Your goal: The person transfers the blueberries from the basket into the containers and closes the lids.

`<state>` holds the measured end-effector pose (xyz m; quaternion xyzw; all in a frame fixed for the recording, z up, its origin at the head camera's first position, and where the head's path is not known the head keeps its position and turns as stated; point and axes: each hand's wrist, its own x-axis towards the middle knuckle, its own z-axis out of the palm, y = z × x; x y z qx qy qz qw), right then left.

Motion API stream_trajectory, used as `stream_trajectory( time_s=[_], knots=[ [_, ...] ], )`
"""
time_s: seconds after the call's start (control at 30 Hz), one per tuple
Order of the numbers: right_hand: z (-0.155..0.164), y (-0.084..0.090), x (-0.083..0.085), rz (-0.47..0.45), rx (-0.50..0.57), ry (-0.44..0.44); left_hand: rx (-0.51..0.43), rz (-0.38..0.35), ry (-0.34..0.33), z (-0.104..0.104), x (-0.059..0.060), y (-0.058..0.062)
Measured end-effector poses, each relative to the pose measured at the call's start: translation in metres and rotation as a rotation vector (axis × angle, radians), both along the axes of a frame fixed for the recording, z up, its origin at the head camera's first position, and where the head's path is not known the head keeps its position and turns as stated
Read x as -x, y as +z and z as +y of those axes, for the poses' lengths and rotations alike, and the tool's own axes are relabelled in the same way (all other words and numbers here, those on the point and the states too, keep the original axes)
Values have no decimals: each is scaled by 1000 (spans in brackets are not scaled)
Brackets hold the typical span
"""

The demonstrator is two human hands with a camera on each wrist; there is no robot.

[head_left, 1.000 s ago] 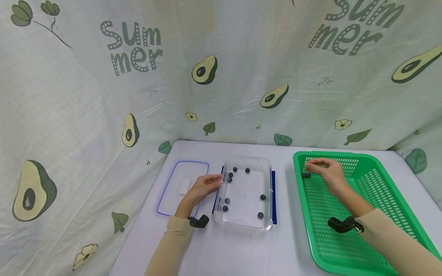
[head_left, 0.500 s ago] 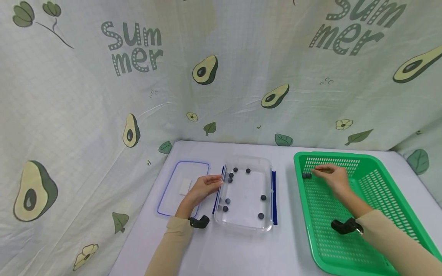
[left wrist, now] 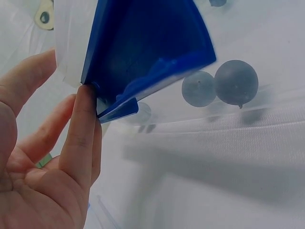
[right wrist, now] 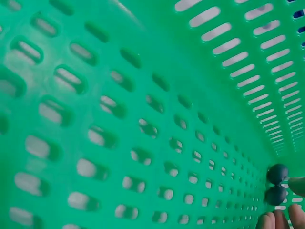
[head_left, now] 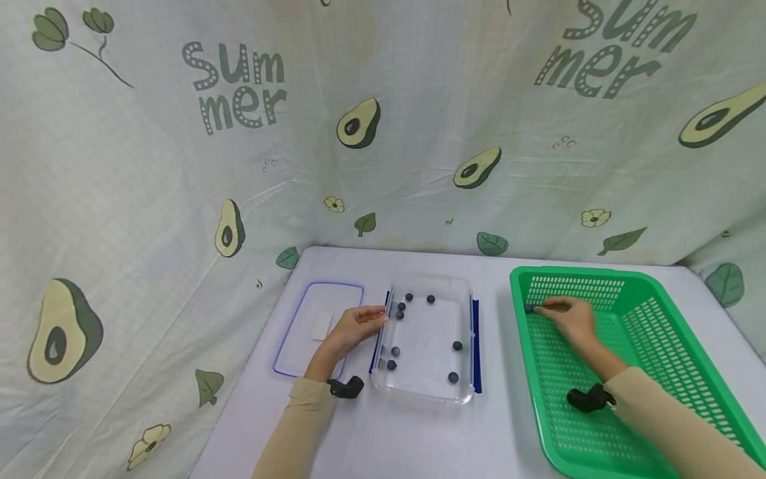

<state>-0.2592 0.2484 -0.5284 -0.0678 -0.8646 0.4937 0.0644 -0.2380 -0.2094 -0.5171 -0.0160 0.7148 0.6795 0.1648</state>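
Note:
A clear plastic container [head_left: 421, 398] with blue side latches holds several small dark balls [head_left: 457, 346]. My left hand [head_left: 376, 317] rests against its left side. Its straight fingers [left wrist: 85, 125] touch the blue latch [left wrist: 143, 52], and two balls [left wrist: 236, 82] show through the wall beside it. My right hand [head_left: 543, 309] reaches into the far left corner of the green basket [head_left: 574, 271]. Its fingertips [right wrist: 297, 185] are at a dark ball [head_left: 529, 308] lying by the basket wall. The right wrist view has a second dark round shape [right wrist: 278, 173] just above that ball [right wrist: 275, 194].
The container's clear lid [head_left: 317, 326] with a blue rim lies flat left of my left hand. Everything stands on a white table [head_left: 419, 442]. An avocado-print cloth [head_left: 383, 133] hangs behind and to the left.
My right hand has lowered and stretched toward the basket's far left corner, so its fingertips now reach the ball. The left hand has stayed on the latch.

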Motion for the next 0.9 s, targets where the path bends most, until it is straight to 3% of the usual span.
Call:
stream_trajectory(
  time_s=[0.37, 0.9],
  knots=[
    [-11, -4, -5, -17, -62, -13, 1, 1, -9, -5, -3, 2],
    [-13, -10, -5, 73, -101, 10, 12, -10, 3, -4, -2, 2]
  ],
)
